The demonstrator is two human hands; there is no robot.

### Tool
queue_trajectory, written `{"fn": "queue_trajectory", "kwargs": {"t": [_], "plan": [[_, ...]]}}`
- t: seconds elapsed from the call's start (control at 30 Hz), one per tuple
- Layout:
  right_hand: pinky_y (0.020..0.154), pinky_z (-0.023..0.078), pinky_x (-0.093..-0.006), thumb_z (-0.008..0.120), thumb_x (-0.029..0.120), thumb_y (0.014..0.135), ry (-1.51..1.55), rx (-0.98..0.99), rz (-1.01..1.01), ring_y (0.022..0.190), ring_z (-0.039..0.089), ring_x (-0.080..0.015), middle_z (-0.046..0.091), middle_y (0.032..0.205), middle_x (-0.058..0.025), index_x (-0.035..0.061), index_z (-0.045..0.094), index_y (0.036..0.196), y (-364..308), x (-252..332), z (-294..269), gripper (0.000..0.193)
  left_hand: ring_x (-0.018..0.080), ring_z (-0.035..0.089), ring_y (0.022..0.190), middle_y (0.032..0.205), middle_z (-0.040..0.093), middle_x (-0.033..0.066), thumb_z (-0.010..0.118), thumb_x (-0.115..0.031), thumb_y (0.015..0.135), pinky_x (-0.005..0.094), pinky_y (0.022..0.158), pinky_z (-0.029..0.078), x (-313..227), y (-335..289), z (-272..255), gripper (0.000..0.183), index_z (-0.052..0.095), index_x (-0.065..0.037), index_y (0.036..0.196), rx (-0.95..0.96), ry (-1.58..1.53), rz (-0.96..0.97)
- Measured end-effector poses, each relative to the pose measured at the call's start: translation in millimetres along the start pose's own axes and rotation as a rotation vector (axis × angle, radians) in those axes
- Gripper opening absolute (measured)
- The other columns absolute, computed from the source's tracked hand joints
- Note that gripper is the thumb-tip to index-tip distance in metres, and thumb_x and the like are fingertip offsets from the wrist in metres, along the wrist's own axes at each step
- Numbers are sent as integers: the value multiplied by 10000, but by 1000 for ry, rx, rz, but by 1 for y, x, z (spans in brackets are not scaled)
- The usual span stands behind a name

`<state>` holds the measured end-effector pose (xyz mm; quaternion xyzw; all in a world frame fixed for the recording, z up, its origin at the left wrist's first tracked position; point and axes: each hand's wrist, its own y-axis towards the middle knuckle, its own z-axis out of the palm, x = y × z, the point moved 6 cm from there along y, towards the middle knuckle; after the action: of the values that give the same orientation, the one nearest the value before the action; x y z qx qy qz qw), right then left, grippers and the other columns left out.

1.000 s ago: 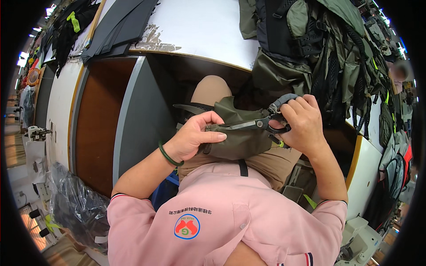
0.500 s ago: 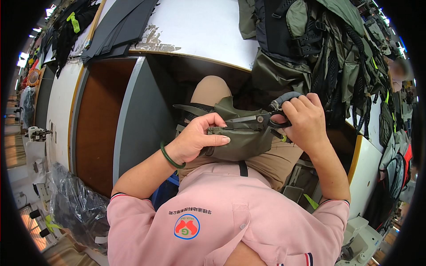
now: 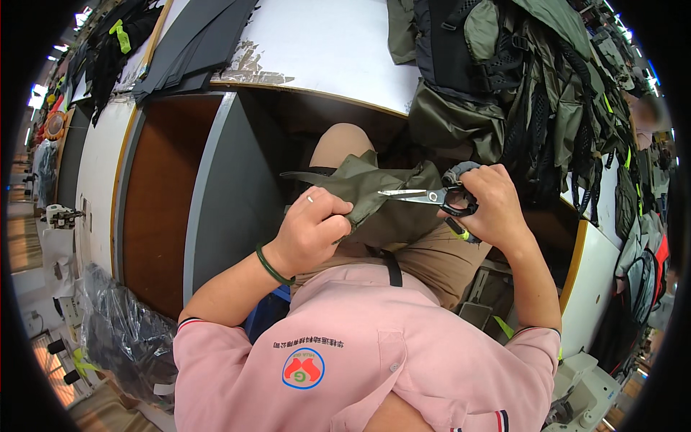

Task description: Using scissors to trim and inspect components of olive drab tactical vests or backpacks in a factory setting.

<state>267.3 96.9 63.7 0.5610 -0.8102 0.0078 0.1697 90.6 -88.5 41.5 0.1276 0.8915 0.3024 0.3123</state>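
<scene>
Over my lap lies a piece of olive-green fabric [image 3: 398,217]. My left hand [image 3: 311,229], with a green bangle [image 3: 273,268] on its wrist, pinches the fabric's left edge between thumb and fingers. My right hand [image 3: 491,203] grips a pair of scissors [image 3: 434,196] by black handles partly wrapped in grey cloth. The blades point left across the fabric and look nearly closed. Below the right hand a small black and yellow-green item [image 3: 459,229] shows; its kind I cannot make out.
A white worktop [image 3: 324,50] with a worn front edge stands ahead, grey panels [image 3: 191,54] stacked at its left. Olive and black bags [image 3: 468,101] heap over its right side. Open grey and brown compartments [image 3: 230,187] sit below. A plastic-wrapped bundle [image 3: 126,331] lies at left.
The fabric has been turned and spread out, its top edge lifting. My left hand has rolled over, knuckles up. The scissors have shifted slightly right and no longer lie along the fabric's slit-like edge.
</scene>
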Motion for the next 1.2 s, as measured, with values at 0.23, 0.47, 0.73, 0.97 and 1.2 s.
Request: {"fn": "queue_trajectory", "kwargs": {"t": [0.23,0.47,0.73,0.97,1.2], "plan": [[750,427,-389,838,193,577,-13,-38,-151,742,575,-241,555,710,-41,82,572,771,4,20,-5,348,280,588,726,892,627,121,666,135,542,349,615,487,0,1,2,300,499,-50,710,-2,-82,-40],[745,420,-372,813,203,592,-57,-24,-222,728,572,-234,546,700,-28,95,567,752,7,28,-9,313,282,602,732,879,632,131,659,141,563,347,622,497,-1,6,0,287,508,-48,719,39,-131,-85],[663,435,-358,853,264,622,45,-158,10,671,576,-260,585,687,-47,79,565,718,1,-31,-17,356,205,611,1003,1088,647,96,677,-21,849,323,909,486,56,-100,-10,304,670,-40,1152,942,-713,-688],[633,462,-299,824,158,766,293,-478,407,652,514,-126,590,713,-88,-10,557,842,8,-142,-69,325,162,630,1018,1082,702,75,667,-60,843,303,927,478,21,-267,-40,340,672,-63,1182,1098,-11,-130],[816,446,-428,717,79,747,-365,-782,339,906,613,-334,624,860,-115,45,520,896,84,-207,-144,249,171,639,990,1061,701,70,674,-80,843,310,903,494,40,-283,-33,296,681,-61,1138,1232,-165,-545]]}}
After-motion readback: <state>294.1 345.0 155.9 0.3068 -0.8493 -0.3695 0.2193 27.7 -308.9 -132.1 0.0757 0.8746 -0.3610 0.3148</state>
